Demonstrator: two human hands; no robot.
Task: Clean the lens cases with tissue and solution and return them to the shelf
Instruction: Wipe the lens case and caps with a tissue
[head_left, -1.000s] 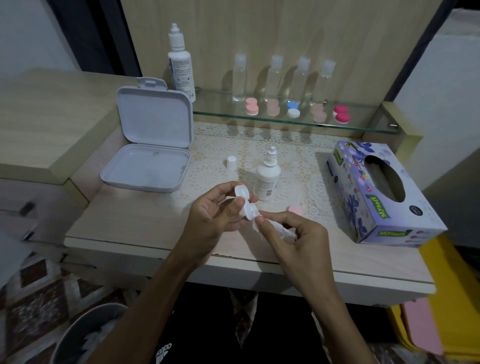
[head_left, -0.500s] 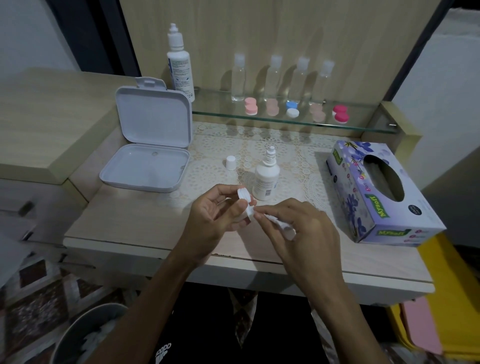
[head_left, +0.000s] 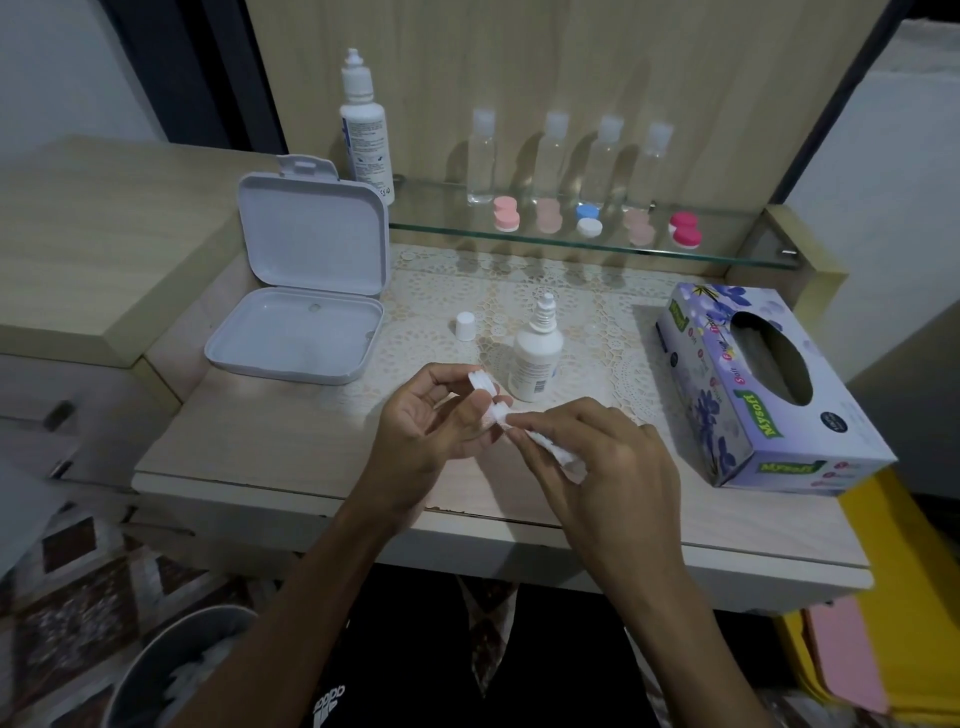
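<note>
Ref. landmark: small solution bottle, upright on the lace mat, cap off.

1. L hand: in front of the bottle, just to its left. Fingers curled round a white lens case, grasping it; upper cup of the case shows above the fingertips, lower cup mostly hidden by tissue.
2. R hand: in front of the bottle, slightly right. Thumb and fingers pinch a twisted white tissue; tissue tip is pressed against the lower cup of the lens case. Both hands are above the table, not resting on it.
3. Bottle cap: white, upright on the mat, just left of the bottle, apart from it.
4. Storage box: white, lid open and upright, further left of the bottle, nothing seen inside.
5. Tissue box: purple floral, well right of the bottle, oval opening up.
6. Glass shelf: behind the bottle, raised. On it: four clear bottles in a row, with five lens cases in front of them (pink, pale pink, blue/white, pale pink, magenta).
7. Large solution bottle: behind the bottle and to the left, at the left end of the shelf, cap on.
8. Bin: on the floor, nearest the camera and far left of the bottle; white crumpled material inside, type cannot be told.
</note>
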